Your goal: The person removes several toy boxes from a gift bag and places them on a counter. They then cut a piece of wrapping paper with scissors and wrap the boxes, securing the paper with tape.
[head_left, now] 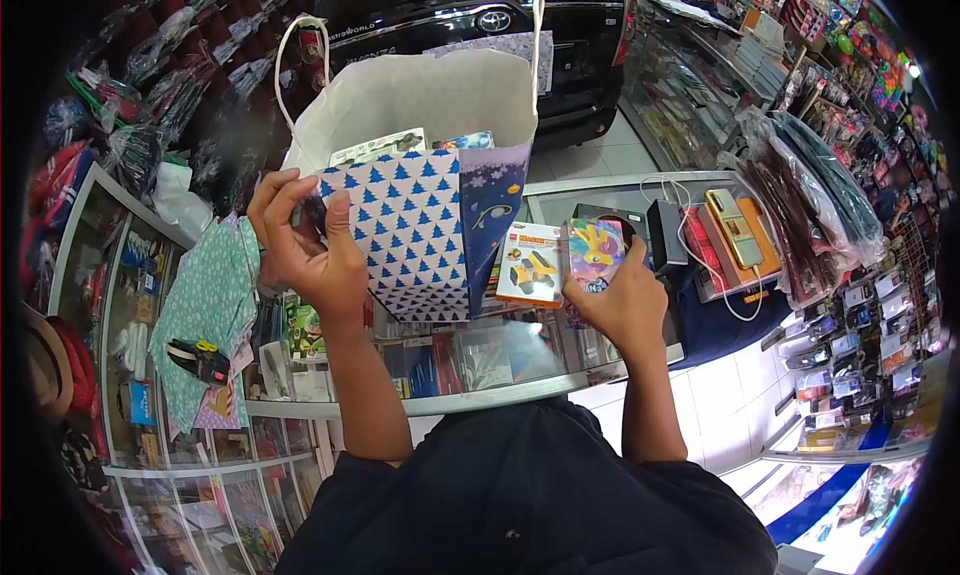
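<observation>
A paper gift bag (415, 220) with blue fir trees on white and a dark blue side stands upright on the glass counter, its mouth wide and two white handles raised. My left hand (318, 247) pinches its near left rim between thumb and fingers. Inside, the tops of a white box (378, 147) and a bluish pack (466, 141) show; the rest is hidden. My right hand (632, 300) is closed on a small colourful box (598, 250) with a yellow pony picture. Left of that, a white and orange toy box (530, 263) with a yellow vehicle lies against the bag.
On the glass counter (500, 392), a gold phone (733, 228) with a white cable lies on the right, near plastic-wrapped goods (815, 200). Patterned sheets (205, 305) with a black and yellow tool (200, 360) hang at left. A black car (450, 5) stands behind.
</observation>
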### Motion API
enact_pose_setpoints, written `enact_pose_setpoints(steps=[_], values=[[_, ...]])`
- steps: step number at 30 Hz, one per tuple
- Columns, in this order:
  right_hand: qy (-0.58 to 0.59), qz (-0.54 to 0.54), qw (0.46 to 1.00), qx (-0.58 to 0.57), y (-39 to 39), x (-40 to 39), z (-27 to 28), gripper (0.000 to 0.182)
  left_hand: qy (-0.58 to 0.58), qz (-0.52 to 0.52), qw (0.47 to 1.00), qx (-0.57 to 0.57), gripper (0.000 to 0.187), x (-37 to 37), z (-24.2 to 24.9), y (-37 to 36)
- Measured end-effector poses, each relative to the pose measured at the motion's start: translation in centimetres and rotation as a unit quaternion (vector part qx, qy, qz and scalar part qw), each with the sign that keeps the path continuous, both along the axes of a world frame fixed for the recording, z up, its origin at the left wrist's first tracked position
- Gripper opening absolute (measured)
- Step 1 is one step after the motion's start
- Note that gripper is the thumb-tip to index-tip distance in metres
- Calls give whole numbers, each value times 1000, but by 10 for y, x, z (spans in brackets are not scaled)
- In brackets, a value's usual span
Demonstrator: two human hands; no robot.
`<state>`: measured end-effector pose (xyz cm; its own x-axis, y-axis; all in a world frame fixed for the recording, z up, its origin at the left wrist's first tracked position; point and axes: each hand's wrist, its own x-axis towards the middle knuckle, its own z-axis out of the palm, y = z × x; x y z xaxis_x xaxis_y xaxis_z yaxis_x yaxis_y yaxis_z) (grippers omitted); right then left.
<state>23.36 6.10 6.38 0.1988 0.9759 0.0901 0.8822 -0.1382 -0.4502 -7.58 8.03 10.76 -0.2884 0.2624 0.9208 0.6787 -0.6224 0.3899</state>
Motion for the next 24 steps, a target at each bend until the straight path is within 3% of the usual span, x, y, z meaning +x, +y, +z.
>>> enact_pose_setpoints(steps=[4,7,10,12,13,15,16,17,18,20,22,23,24], values=[[-7,55,993,108,8,-15,6,92,1,-40,999,3,30,-9,-1,-1],[-6,83,995,59,21,-30,1,86,22,-82,996,35,33,-13,-3,-2],[-39,100,993,53,26,-32,-9,84,-8,-37,999,-18,33,-6,11,-20],[-51,89,994,45,22,-31,-4,80,221,155,944,-191,35,-1,42,-40],[-53,91,993,49,16,-28,5,80,219,157,944,-189,35,0,47,-41],[-48,82,991,99,7,-22,28,65,287,122,934,-173,35,2,56,-40],[25,113,969,220,3,-24,41,48,308,121,932,-148,28,7,62,-41],[135,143,949,248,-3,-31,67,34,306,124,932,-146,28,3,61,-41],[170,168,931,276,-12,-36,89,28,297,49,942,-146,25,-1,58,-43],[207,195,907,311,-21,-46,126,24,250,-63,957,-132,19,-2,52,-47],[158,302,853,396,-16,-57,152,17,236,-65,961,-131,20,-2,44,-54],[158,303,851,398,-7,-64,160,17,220,-70,964,-134,20,-2,42,-55],[126,375,831,391,6,-71,169,23,223,-63,964,-126,22,-2,41,-55]])
